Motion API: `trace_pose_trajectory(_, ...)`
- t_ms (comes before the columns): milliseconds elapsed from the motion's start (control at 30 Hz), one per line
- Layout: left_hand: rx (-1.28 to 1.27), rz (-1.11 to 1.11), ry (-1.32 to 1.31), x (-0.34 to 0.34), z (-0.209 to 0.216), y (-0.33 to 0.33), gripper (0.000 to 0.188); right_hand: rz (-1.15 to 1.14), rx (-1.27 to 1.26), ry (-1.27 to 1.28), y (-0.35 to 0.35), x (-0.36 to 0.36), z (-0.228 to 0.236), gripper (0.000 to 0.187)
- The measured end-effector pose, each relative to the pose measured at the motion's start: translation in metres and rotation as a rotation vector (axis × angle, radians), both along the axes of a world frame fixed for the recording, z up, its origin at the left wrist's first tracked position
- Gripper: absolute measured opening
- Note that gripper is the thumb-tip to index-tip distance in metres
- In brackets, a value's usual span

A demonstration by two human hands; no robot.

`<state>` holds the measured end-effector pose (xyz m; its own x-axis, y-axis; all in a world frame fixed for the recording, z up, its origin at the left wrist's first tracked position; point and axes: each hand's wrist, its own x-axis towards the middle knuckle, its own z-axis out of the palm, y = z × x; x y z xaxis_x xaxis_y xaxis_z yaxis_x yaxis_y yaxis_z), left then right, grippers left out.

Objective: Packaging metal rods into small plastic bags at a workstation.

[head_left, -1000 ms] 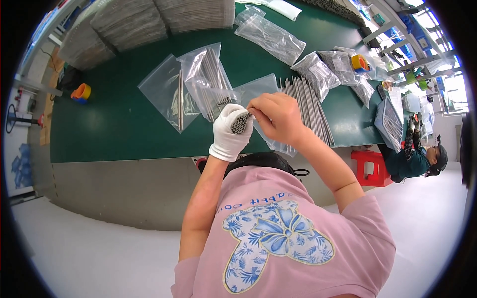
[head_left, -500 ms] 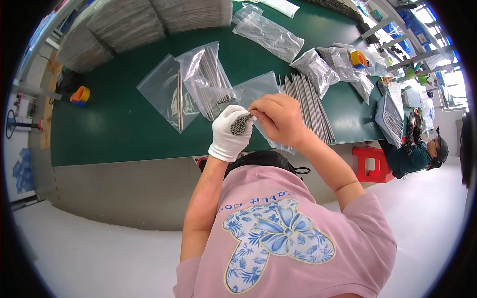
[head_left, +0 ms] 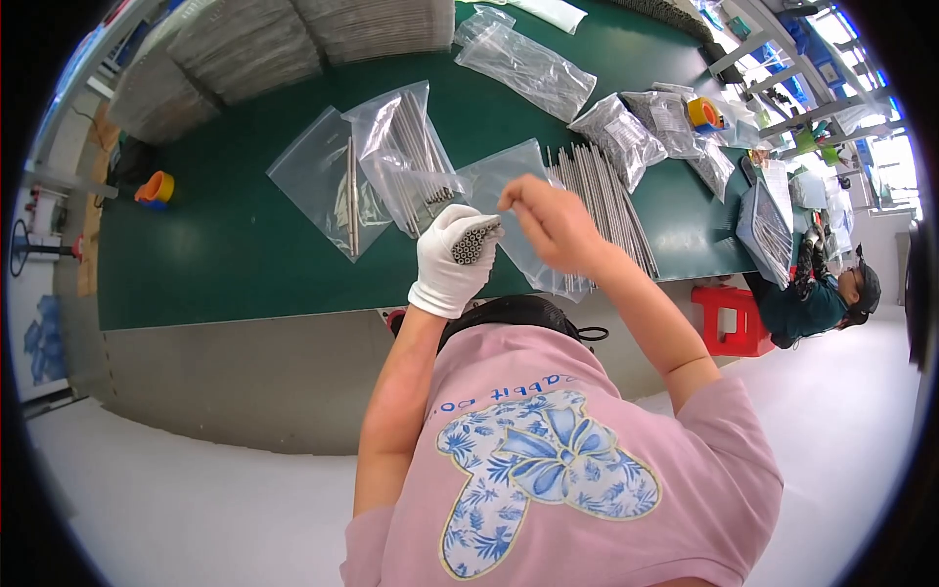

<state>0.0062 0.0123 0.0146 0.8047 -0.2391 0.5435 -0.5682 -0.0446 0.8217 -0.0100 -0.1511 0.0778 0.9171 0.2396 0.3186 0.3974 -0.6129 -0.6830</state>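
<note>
My left hand (head_left: pixel 445 262), in a white glove, is wrapped round a bundle of thin metal tubes (head_left: pixel 474 245), whose round open ends face up toward me. Just right of the bundle and apart from it, my bare right hand (head_left: pixel 553 223) has its fingers curled in, thumb and forefinger pinched. Whether anything small is between them I cannot make out. Beneath the right hand lies a clear plastic bag (head_left: pixel 528 256). Beyond the left hand, another clear bag (head_left: pixel 396 132) holds several tubes. A row of loose metal tubes (head_left: pixel 611 205) lies right of my right hand.
A flat clear bag (head_left: pixel 313 186) with tubes on it lies on the green table (head_left: pixel 225 264). Filled bags (head_left: pixel 626 137) and a tape roll (head_left: pixel 701 112) stand right, another roll (head_left: pixel 156 188) left. Wrapped stacks (head_left: pixel 245 49) line the back. A co-worker (head_left: pixel 812 308) sits far right by a red stool (head_left: pixel 729 323).
My right hand has drawn back from the tube ends, rising slightly away, its fingers now apart from the bundle. My left hand keeps its hold on the tubes, almost unmoved.
</note>
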Motion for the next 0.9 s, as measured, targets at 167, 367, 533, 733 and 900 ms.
trace_pose_trajectory(167,0.04,-0.034,0.012,0.001,-0.002,0.005,0.024,0.131,-0.1,0.149,0.007,-0.007,-0.002,0.015)
trace_pose_trajectory(367,0.083,-0.069,0.004,0.003,0.004,0.006,0.025,0.227,-0.017,-0.007,0.0,0.001,-0.021,0.019)
trace_pose_trajectory(533,0.053,-0.066,-0.031,0.004,-0.001,0.005,0.024,0.133,-0.149,0.013,0.0,-0.003,-0.017,0.017)
trace_pose_trajectory(733,0.104,0.023,-0.058,0.005,0.007,0.001,0.022,0.016,-0.133,-0.035,-0.016,0.007,-0.009,0.013)
trace_pose_trajectory(900,0.062,0.077,0.054,0.002,0.001,0.008,0.018,-0.107,-0.142,-0.3,-0.035,0.019,0.008,0.014)
